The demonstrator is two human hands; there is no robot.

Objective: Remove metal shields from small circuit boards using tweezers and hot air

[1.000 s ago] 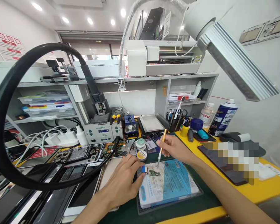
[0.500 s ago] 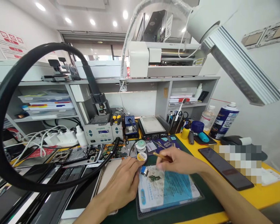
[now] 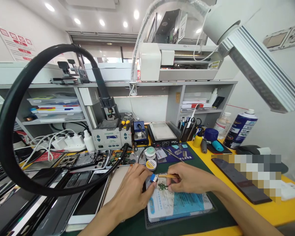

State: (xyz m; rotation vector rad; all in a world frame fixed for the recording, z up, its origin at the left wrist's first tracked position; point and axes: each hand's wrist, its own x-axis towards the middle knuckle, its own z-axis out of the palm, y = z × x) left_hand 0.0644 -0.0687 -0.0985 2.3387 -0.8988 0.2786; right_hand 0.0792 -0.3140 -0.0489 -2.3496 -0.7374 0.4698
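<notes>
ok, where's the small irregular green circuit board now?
Head view, lower half, just right of centre: the small irregular green circuit board lies on the flat blue-and-white printed pad, between the left hand and the right hand.

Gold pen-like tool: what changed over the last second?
Right hand came down to the green circuit board, tipping the gold pen-like tool from upright to nearly flat, gold end now pointing left; it kept hold of the tool. Unchanged: left hand by the small blue-and-silver piece, board on the blue-and-white printed pad.
</notes>
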